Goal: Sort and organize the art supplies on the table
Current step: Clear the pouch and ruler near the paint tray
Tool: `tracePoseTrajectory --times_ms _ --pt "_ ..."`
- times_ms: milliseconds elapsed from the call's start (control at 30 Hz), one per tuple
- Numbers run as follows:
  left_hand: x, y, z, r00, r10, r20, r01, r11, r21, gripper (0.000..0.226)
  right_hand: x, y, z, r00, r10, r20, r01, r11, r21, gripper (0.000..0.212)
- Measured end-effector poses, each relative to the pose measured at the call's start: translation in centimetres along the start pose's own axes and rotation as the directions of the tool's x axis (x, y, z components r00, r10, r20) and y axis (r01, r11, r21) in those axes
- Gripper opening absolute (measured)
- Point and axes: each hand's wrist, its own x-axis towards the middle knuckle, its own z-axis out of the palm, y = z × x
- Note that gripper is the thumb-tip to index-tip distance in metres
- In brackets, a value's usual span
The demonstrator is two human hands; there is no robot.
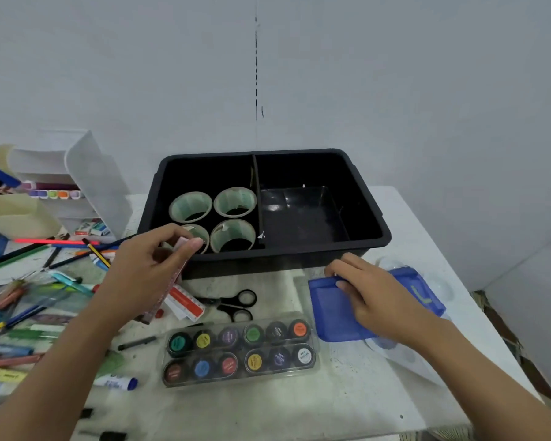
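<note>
My left hand [147, 268] grips a pink ruler [166, 292], its top end at the front rim of the black bin [372, 218]. The bin's left half holds several tape rolls [234, 202]; its right half shows only the bare floor. My right hand [376, 291] rests on a blue plastic tray [334, 316], fingers curled over its far edge. A clear case of paint pots [240, 351] lies in front of me. Black scissors [236, 302] and a red-and-white ruler [185, 302] lie between the case and the bin.
Pens, pencils and markers [45, 281] are scattered over the table's left side. A white desk organizer [86, 173] with markers stands at the back left. A glue stick [118, 381] lies near my left forearm. The table's right edge [477, 313] runs close beside the blue tray.
</note>
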Motion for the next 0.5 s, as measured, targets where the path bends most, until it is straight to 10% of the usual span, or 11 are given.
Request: tracePoseTrajectory --times_ms 500 --pt "-1.8 -4.6 -10.0 0.993 -0.118 -0.018 0.108 0.951 -0.289 0.030 9.9 -15.5 4.1 0.897 -0.393 -0.203 0.418 0.904 0.093 0.023"
